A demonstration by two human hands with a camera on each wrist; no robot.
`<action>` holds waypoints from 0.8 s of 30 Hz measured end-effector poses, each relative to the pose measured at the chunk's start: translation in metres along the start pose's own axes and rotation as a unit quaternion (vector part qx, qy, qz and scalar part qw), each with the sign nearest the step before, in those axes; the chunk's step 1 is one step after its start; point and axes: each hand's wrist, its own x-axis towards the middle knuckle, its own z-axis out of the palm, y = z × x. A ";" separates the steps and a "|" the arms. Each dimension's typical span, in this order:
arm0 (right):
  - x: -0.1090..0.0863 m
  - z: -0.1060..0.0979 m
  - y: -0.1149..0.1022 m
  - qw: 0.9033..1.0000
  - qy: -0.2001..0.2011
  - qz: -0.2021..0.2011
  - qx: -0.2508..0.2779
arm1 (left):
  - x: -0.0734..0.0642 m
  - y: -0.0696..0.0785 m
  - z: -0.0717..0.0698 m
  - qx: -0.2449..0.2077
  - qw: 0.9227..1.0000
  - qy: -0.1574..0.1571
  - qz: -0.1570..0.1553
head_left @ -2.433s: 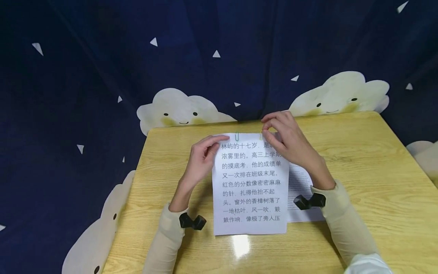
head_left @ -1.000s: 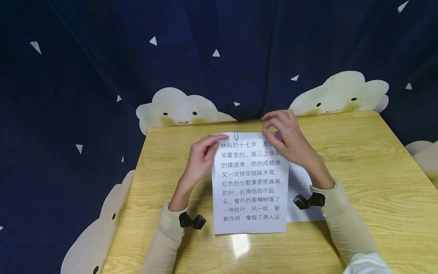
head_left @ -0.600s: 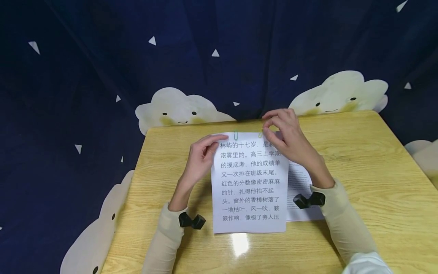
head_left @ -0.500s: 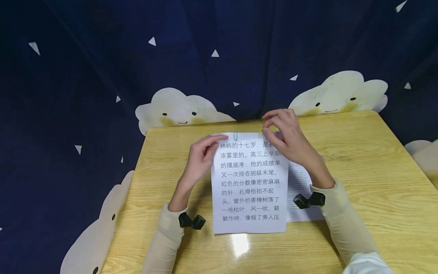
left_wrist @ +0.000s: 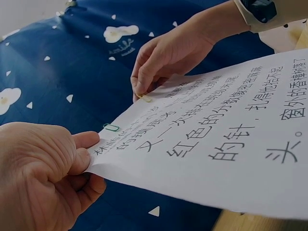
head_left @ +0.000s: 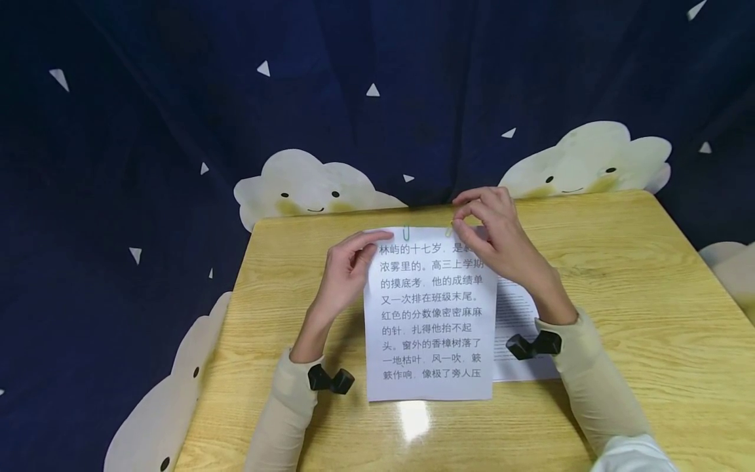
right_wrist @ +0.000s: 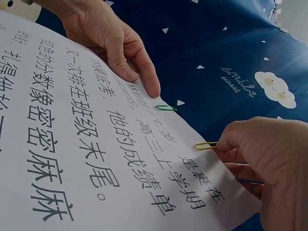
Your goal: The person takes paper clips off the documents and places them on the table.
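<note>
A white sheet of paper [head_left: 430,328] with large printed Chinese characters is held up off the table, its top edge away from the person. Its upper left corner is pinched between the thumb and fingers of my left hand [head_left: 348,265]. On the top edge, a green paper clip [right_wrist: 166,108] sits near that hand. Further right, a yellow paper clip [right_wrist: 204,145] lies over the same edge, its outer end pinched by the thumb and index finger of my right hand [head_left: 501,239]. The right hand covers the sheet's upper right corner in the head view.
Another printed sheet [head_left: 519,328], in small type, lies on the wooden table [head_left: 637,295], partly under the held paper and right forearm. Behind the table hangs a dark blue curtain [head_left: 401,78] with clouds and triangles. Each wrist carries a black device.
Both hands have stayed nearly in place on the sheet. The yellow paper clip in the right hand's pinch has tilted slightly.
</note>
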 end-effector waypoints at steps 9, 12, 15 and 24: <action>0.000 0.001 0.002 1.000 -0.002 0.005 0.010 | 0.002 0.002 0.000 0.005 1.000 0.006 0.002; 0.000 0.001 0.003 1.000 -0.003 0.004 0.010 | 0.002 0.001 0.000 0.004 1.000 0.006 0.003; 0.000 0.001 0.003 1.000 -0.004 0.005 0.010 | 0.002 0.000 0.001 0.003 1.000 0.005 0.004; -0.001 0.000 0.002 1.000 -0.005 0.009 0.010 | 0.002 0.000 0.000 -0.004 1.000 0.002 0.000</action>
